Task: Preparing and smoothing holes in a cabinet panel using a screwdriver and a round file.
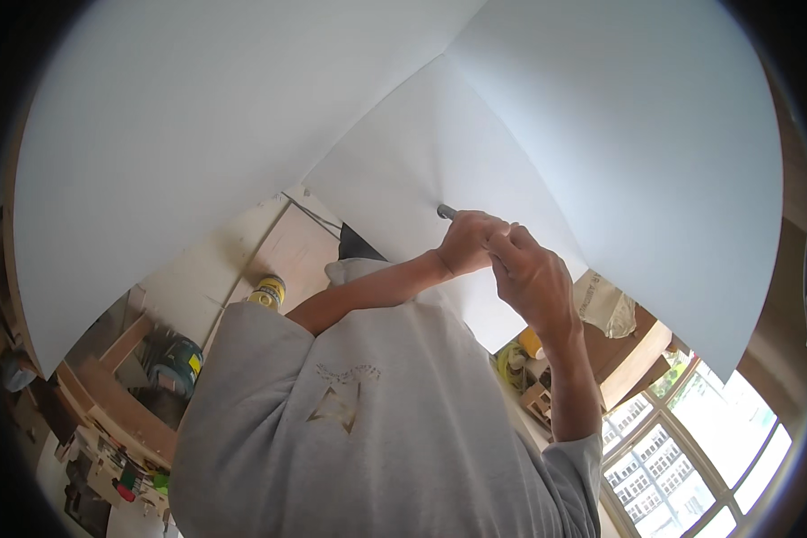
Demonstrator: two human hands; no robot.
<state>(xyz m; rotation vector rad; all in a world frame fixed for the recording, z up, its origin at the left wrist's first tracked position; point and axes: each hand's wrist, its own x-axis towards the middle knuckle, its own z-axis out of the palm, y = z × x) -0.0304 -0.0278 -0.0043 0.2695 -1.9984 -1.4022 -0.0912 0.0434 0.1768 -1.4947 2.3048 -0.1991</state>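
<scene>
The dark rod (446, 212) pokes out just beyond the finger side of my left hand (472, 242), which is closed around it, in front of a white panel (403, 148). Its visible end points left and slightly up in view, the long axis running back into my fist; my right hand (533, 273) curls against the left, its contents hidden.
</scene>
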